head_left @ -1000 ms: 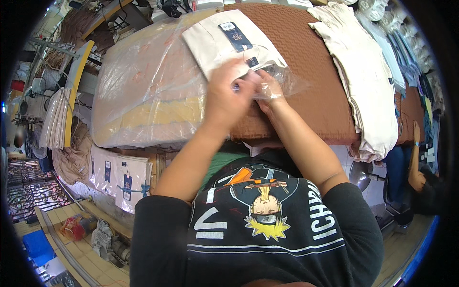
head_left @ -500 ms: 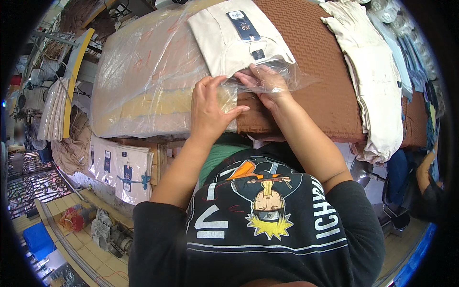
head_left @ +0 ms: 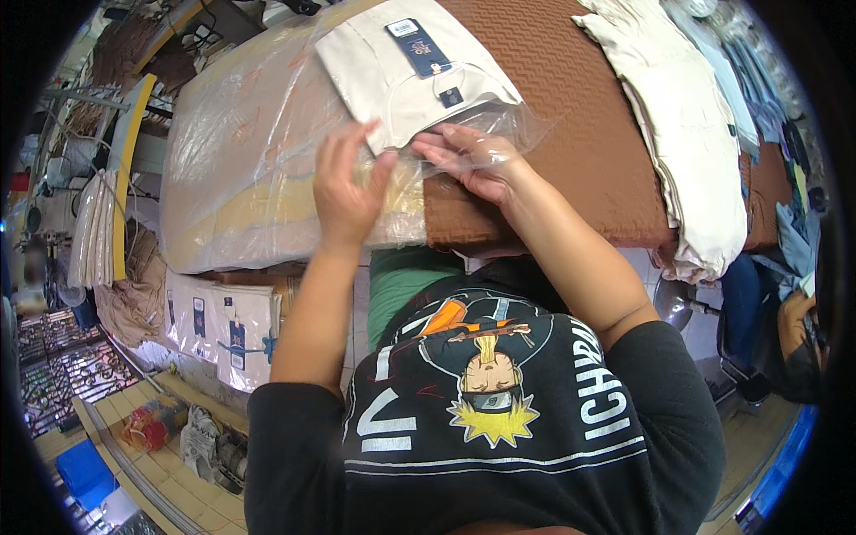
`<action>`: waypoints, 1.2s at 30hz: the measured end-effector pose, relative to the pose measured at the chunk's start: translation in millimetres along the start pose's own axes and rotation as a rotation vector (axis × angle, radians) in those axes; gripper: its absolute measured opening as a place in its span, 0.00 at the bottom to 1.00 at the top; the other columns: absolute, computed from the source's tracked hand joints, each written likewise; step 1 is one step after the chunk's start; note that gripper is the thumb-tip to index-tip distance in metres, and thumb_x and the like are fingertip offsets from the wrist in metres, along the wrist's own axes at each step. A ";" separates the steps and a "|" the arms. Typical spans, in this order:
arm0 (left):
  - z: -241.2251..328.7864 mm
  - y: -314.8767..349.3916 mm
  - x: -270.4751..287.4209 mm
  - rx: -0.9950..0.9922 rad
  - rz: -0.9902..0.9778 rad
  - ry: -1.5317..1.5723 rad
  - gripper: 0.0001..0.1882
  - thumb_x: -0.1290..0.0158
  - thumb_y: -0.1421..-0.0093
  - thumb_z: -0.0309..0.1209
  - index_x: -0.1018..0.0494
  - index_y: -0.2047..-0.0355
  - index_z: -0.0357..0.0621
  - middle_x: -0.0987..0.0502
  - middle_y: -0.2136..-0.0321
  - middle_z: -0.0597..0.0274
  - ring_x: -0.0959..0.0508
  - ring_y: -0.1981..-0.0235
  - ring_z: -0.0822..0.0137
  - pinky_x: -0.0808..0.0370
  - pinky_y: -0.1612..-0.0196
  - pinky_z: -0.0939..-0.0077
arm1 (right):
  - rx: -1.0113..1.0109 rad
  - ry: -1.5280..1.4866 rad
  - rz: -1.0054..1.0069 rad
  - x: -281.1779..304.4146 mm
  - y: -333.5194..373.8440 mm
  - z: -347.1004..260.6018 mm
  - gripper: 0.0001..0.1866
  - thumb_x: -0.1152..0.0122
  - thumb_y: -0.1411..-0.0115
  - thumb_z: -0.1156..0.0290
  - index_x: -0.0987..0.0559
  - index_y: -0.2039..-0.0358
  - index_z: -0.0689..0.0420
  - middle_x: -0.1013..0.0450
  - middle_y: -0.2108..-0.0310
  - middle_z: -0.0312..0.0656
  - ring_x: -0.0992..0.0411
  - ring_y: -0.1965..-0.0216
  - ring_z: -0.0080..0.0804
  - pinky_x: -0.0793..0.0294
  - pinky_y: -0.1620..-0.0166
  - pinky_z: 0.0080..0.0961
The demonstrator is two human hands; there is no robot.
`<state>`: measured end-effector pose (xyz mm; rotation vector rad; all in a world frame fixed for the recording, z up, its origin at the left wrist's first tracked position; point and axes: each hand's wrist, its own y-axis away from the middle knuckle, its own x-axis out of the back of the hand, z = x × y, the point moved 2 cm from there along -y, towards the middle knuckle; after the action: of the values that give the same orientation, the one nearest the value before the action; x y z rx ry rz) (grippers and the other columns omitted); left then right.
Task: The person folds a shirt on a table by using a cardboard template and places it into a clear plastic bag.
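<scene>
A folded cream shirt (head_left: 366, 67) lies on the padded table with its collar toward me. A dark blue hang tag (head_left: 415, 49) and a small dark neck label (head_left: 450, 97) show on it. A clear plastic bag (head_left: 528, 132) surrounds the shirt, its loose film spreading past the collar end. My right hand (head_left: 477, 165) is at the bag's mouth, palm up, fingers stretched toward the collar and partly under the film. My left hand (head_left: 349, 192), slightly blurred, is at the shirt's near left corner. Its thumb and fingers are apart, with nothing visible between them.
Plastic sheeting (head_left: 241, 152) covers the table's left part; brown textured cloth (head_left: 571, 169) covers the right. A cream garment pile (head_left: 682, 134) lies along the right edge. Bagged shirts (head_left: 214, 325) sit below at left, near a yellow-edged board (head_left: 134, 169).
My left hand has shifted left and its fingers have lifted off the film. The shirt and bag appear slightly farther left in the picture, as the whole view has shifted too.
</scene>
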<state>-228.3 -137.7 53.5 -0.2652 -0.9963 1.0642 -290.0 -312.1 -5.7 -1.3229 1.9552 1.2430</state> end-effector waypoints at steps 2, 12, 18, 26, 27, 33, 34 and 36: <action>-8.5 -28.8 -15.0 -0.017 -0.029 0.089 0.24 0.49 0.43 0.47 0.29 0.52 0.44 0.28 0.54 0.53 0.31 0.50 0.53 0.38 0.46 0.65 | -0.038 -0.028 -0.048 2.2 14.7 -1.6 0.19 0.52 0.38 0.74 0.40 0.48 0.70 0.36 0.51 0.63 0.31 0.51 0.52 0.23 0.53 0.33; -23.2 -32.1 -75.9 -0.316 -0.658 -0.355 0.32 0.60 0.43 0.61 0.38 0.42 0.63 0.43 0.38 0.62 0.52 0.35 0.52 0.57 0.37 0.46 | 0.114 0.605 0.189 40.4 126.4 -53.8 0.18 0.52 0.37 0.70 0.33 0.48 0.63 0.30 0.54 0.53 0.29 0.52 0.39 0.28 0.51 0.31; -21.1 -60.5 -70.7 -0.208 -0.572 -0.293 0.33 0.62 0.40 0.59 0.40 0.40 0.57 0.48 0.36 0.61 0.54 0.34 0.53 0.58 0.38 0.44 | 0.984 1.696 0.359 9.1 101.2 -116.8 0.21 0.48 0.38 0.64 0.32 0.45 0.54 0.33 0.48 0.46 0.34 0.46 0.39 0.32 0.48 0.34; 9.4 15.0 -31.7 -0.240 -0.616 -0.042 0.25 0.50 0.42 0.47 0.32 0.47 0.49 0.36 0.44 0.51 0.41 0.40 0.52 0.47 0.39 0.52 | 0.834 2.326 0.175 37.9 41.3 -88.2 0.27 0.55 0.38 0.51 0.34 0.44 0.54 0.43 0.40 0.49 0.47 0.37 0.43 0.50 0.38 0.45; 1.2 19.2 -19.2 0.046 -0.436 0.165 0.23 0.49 0.42 0.43 0.30 0.49 0.48 0.33 0.47 0.53 0.38 0.42 0.53 0.44 0.41 0.55 | 0.773 2.280 0.223 33.9 48.1 -98.1 0.26 0.54 0.39 0.51 0.32 0.45 0.54 0.42 0.41 0.49 0.46 0.38 0.44 0.48 0.38 0.45; -19.9 28.3 4.9 0.442 -0.042 0.172 0.14 0.50 0.43 0.27 0.26 0.56 0.46 0.27 0.54 0.58 0.30 0.51 0.56 0.34 0.48 0.67 | 1.053 2.040 -0.069 -16.6 106.7 -67.6 0.14 0.36 0.50 0.64 0.24 0.65 0.57 0.28 0.65 0.45 0.30 0.61 0.43 0.31 0.57 0.36; -10.6 20.3 0.5 0.309 -0.107 0.097 0.14 0.50 0.43 0.27 0.27 0.56 0.46 0.27 0.54 0.59 0.31 0.50 0.55 0.34 0.47 0.67 | 1.064 2.076 -0.163 -16.5 110.3 -51.5 0.15 0.36 0.51 0.65 0.24 0.64 0.56 0.29 0.64 0.43 0.31 0.61 0.41 0.31 0.57 0.35; -9.8 3.8 -12.1 0.035 -0.168 -0.012 0.14 0.51 0.43 0.27 0.27 0.56 0.46 0.28 0.53 0.60 0.33 0.47 0.54 0.36 0.46 0.65 | 1.092 2.136 -0.277 -13.6 106.7 -20.6 0.17 0.36 0.52 0.66 0.25 0.62 0.54 0.30 0.61 0.39 0.32 0.59 0.37 0.33 0.57 0.32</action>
<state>-224.3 -143.2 39.0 -0.1442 -0.9917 0.9297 -378.1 -310.3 59.4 -1.9750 2.2163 -2.1300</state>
